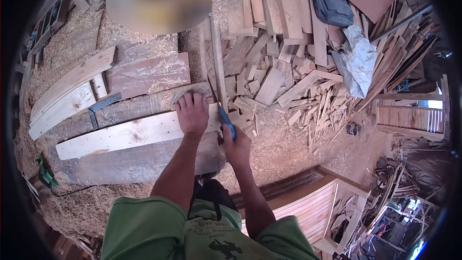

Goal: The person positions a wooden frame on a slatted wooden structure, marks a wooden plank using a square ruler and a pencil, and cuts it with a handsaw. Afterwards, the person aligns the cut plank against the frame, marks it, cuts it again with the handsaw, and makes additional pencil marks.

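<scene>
My left hand (193, 115) bears down on a pale wooden plank (122, 134), fingers bent over its far edge. The plank lies lengthwise on a worn workbench (130, 161). A handsaw with a blue handle (225, 118) is in my closed right hand (237, 147). Its thin dark blade points away from me at the plank's right end; how deep it sits in the wood cannot be made out. Beyond the plank, a dark metal try square (103, 105) rests on the bench to the left of my hands.
Curved boards (74, 86) and a reddish board (149, 77) lie at the far left. Offcuts (272, 85) are heaped to the right, near a white sack (358, 60). A green power tool (46, 171) sits at left. Slatted furniture (298, 212) stands close at right.
</scene>
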{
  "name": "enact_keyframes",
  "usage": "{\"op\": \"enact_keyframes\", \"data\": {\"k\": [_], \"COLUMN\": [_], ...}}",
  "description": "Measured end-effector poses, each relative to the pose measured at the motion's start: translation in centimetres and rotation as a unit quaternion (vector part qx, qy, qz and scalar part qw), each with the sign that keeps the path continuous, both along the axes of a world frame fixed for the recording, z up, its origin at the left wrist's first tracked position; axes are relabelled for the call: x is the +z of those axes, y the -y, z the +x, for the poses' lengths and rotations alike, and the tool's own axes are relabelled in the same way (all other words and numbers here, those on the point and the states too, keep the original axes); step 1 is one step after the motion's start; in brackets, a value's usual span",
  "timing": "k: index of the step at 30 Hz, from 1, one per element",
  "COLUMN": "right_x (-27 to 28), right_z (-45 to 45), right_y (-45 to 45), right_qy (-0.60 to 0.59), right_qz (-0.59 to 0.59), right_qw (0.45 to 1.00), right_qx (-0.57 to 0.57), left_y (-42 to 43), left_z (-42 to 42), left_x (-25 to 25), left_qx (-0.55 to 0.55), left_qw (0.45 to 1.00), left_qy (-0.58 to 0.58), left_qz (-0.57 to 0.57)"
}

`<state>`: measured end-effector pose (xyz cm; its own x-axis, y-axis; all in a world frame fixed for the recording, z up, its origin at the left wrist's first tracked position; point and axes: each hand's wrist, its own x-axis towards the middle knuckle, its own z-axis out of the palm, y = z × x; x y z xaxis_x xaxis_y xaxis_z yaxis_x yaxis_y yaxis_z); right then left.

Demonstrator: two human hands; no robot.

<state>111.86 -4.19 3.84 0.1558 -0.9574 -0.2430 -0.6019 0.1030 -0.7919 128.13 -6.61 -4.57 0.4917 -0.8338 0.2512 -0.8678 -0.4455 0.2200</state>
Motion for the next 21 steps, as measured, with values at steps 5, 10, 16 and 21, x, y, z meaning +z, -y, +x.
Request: {"op": "enact_keyframes", "data": {"k": [5,10,16,21], "right_x": [5.9,10.9,-0.6,9.0], "right_z": [-4.5,-8.5,-0.1,-7.1], "right_y": [-6.3,-11.5,-0.2,-9.4], "right_qy": [-0.02,-0.052,-0.014,-0.007], "right_qz": [0.059,0.125,0.014,0.071], "right_qw": [0.998,0.99,1.0,0.997], "right_qx": [-0.02,-0.035,0.017,-0.03], "left_y": [0.5,-0.1,-0.3,0.1], "left_z": [0.2,0.0,-0.2,-0.1], "left_x": [0.0,-0.2,-0.1,0.0], "left_qx": [-0.002,-0.003,-0.001,-0.003], "left_qw": [0.999,1.0,1.0,1.0], "left_qy": [0.013,-0.011,-0.007,0.004], "left_qz": [-0.029,-0.001,-0.017,-0.022]}}
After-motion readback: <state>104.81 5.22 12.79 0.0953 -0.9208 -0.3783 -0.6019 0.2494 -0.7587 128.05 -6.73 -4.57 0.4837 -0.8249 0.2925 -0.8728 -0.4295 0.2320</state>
